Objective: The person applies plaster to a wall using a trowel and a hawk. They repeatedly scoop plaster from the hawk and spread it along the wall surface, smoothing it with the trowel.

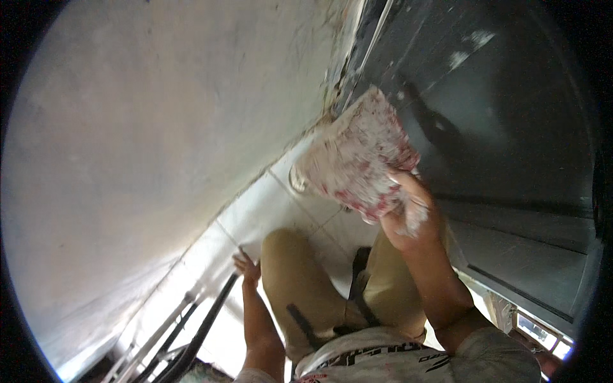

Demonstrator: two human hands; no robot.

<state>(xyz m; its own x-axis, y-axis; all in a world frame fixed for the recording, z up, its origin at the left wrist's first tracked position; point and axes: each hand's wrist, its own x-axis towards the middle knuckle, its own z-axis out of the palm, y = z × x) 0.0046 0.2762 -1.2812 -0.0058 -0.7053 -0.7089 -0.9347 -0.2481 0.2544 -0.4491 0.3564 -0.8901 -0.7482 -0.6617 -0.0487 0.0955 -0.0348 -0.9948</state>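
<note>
In my right hand is a flat, roughly rectangular board, red underneath and smeared with whitish paste. My fingers and thumb close on its near right edge, and white paste also coats part of the hand. The board is raised in front of my knees, close to the corner where the pale wall meets a dark door-like panel. Low beside my left knee, my left hand holds nothing, its fingers apart.
White floor tiles run along the wall's foot. Dark and light metal tubes stand at the lower left, close to my left forearm. A small round pale object lies on the floor, partly behind the board. White smears mark the dark panel.
</note>
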